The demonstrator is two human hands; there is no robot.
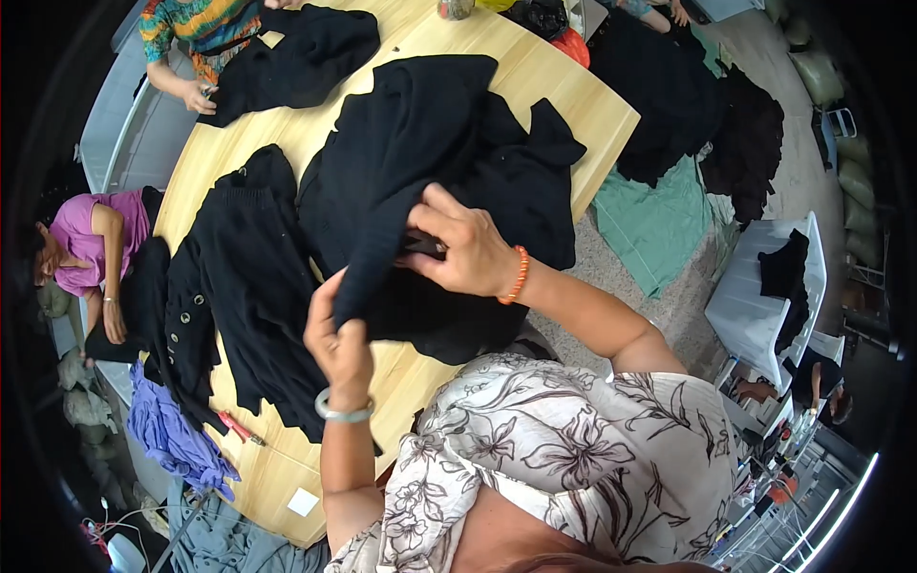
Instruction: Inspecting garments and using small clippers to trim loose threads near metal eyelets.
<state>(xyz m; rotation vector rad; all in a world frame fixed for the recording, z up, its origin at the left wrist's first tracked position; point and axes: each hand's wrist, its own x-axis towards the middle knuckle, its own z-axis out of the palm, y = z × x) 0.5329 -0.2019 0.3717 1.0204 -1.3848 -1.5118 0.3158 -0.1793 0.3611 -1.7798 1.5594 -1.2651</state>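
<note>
both hands on black garment (pinched)

1. The black knit garment lay spread and rumpled across the middle of the wooden worktop, one end reaching toward the far edge.
2. Its near edge was lifted off the worktop and bunched, pinched in the left hand and gripped higher up by the right hand.
3. Its left side lay just beside a second black garment with a row of buttons.
</note>
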